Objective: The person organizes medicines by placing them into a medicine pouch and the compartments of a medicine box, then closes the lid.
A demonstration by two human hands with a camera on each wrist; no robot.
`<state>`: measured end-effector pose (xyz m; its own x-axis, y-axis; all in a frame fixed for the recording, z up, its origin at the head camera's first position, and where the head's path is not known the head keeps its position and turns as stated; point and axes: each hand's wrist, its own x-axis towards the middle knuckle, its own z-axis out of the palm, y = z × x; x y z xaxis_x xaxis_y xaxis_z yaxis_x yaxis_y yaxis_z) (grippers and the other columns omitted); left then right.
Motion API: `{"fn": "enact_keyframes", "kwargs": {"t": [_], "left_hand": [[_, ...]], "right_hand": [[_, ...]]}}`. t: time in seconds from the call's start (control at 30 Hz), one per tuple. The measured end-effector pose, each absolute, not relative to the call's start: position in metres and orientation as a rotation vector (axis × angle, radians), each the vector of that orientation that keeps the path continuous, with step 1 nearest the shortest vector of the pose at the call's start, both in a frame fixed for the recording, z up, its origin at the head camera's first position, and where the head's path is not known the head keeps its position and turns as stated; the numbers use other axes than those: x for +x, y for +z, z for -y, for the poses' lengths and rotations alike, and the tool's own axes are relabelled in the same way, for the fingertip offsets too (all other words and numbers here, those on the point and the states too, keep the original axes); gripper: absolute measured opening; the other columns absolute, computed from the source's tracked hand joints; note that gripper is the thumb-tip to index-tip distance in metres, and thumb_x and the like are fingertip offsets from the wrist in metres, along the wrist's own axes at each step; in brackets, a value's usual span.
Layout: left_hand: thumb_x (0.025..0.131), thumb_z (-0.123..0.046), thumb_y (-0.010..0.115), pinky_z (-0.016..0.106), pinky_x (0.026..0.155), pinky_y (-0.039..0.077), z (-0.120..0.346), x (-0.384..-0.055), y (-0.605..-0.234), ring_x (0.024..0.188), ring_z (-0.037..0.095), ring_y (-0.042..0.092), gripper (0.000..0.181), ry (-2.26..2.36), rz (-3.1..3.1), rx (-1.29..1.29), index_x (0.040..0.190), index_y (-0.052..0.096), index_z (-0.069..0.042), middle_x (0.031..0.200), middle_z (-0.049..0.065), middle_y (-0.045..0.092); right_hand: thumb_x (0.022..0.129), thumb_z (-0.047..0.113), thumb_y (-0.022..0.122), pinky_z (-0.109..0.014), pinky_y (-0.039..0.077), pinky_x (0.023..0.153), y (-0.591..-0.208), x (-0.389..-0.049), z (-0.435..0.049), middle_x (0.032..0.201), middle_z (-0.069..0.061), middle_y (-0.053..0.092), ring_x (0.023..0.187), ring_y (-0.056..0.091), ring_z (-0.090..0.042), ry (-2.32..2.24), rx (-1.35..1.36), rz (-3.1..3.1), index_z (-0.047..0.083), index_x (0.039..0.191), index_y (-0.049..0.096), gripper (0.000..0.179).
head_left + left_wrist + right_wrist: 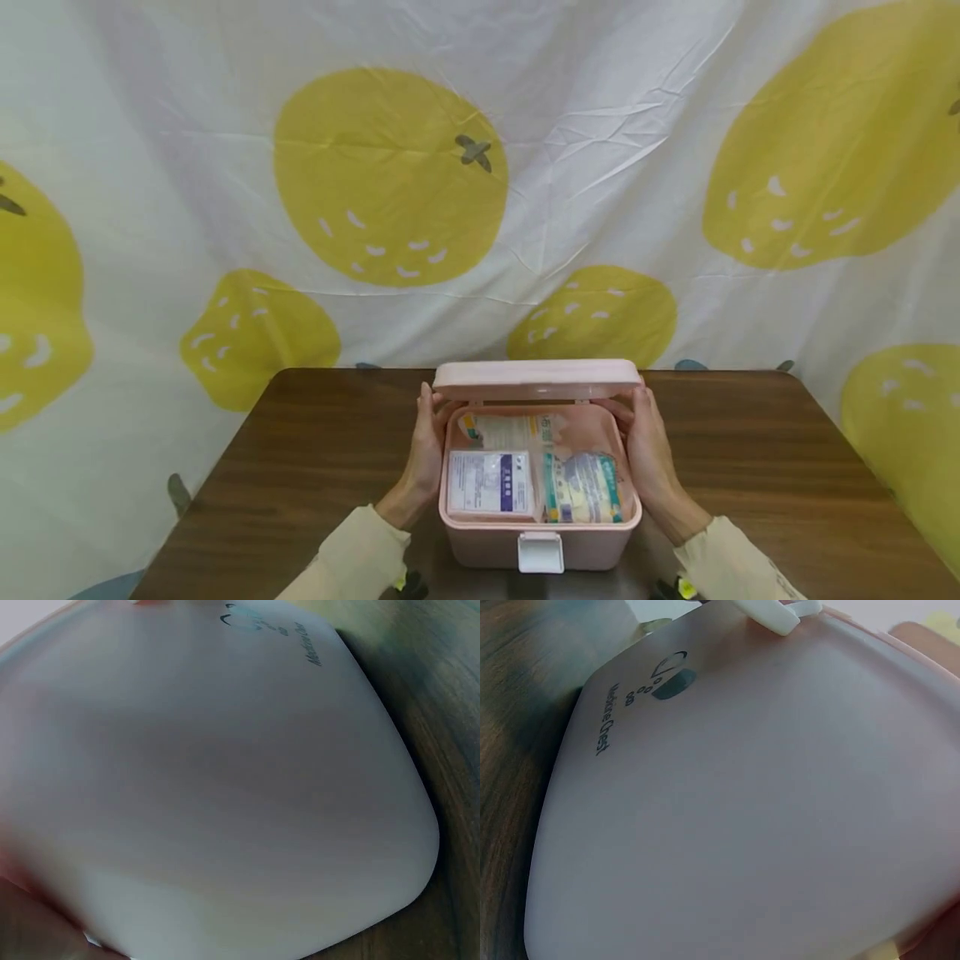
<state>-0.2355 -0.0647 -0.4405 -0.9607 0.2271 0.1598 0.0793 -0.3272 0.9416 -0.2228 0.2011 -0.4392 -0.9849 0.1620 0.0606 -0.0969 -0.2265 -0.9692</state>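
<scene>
A pink medicine box (542, 542) stands on the table with its lid (536, 379) partly raised. My left hand (423, 454) holds the lid at its left end, some fingers reaching behind the box. At the lid's right end, my right hand (651, 450) holds it in the same way. Inside lie a white and purple carton (491, 483), a green-edged clear packet (585, 487) and, behind them, another clear packet (510, 431). The white latch (541, 552) hangs at the front. Both wrist views are filled by the box wall (742, 787), printed "Medicine Chest".
The box sits on a dark brown wooden table (315, 467), its far edge close behind the lid. Beyond hangs a white cloth (585, 100) with large yellow fruit prints. Light sleeves (360, 550) cover both forearms.
</scene>
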Motion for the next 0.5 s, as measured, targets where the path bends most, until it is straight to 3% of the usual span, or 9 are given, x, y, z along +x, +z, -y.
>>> {"fn": "enact_keyframes", "kwargs": {"t": [0.1,0.23,0.33,0.5], "left_hand": [[0.103,-0.060,0.014,0.025,0.091,0.043,0.065,-0.235,-0.442,0.099,0.014,0.057,0.061,2.424,-1.905,0.408,0.117,0.052,-0.014,0.119,0.002,0.055],[0.107,-0.046,0.020,0.028,0.088,0.031,0.066,-0.234,-0.444,0.098,0.014,0.038,0.043,2.361,-2.119,0.370,0.118,0.038,-0.009,0.110,0.000,0.034],[0.107,-0.041,0.022,0.029,0.092,0.027,0.070,-0.232,-0.445,0.105,0.015,0.032,0.042,2.304,-2.192,0.364,0.122,0.035,-0.004,0.112,0.003,0.031],[0.109,-0.040,0.022,0.021,0.102,0.027,0.078,-0.225,-0.448,0.122,0.017,0.035,0.050,2.223,-2.214,0.402,0.139,0.029,0.000,0.136,0.012,0.034]], "right_hand": [[0.104,0.054,0.035,-0.021,0.046,0.073,-0.441,-0.222,-0.201,0.083,0.013,0.061,0.082,0.057,-0.005,2.276,-0.071,1.852,0.016,0.100,0.046,0.040],[0.104,0.049,0.041,-0.025,0.038,0.063,-0.443,-0.219,-0.202,0.072,0.007,0.046,0.068,0.044,-0.009,2.249,-0.050,1.867,0.013,0.090,0.042,0.039],[0.103,0.050,0.042,-0.023,0.042,0.063,-0.444,-0.215,-0.203,0.075,0.008,0.050,0.069,0.048,-0.007,2.286,-0.042,1.875,0.014,0.092,0.044,0.038],[0.104,0.046,0.042,-0.022,0.048,0.068,-0.447,-0.208,-0.207,0.095,0.008,0.061,0.079,0.056,-0.007,2.329,0.005,1.905,0.016,0.100,0.050,0.032]]}}
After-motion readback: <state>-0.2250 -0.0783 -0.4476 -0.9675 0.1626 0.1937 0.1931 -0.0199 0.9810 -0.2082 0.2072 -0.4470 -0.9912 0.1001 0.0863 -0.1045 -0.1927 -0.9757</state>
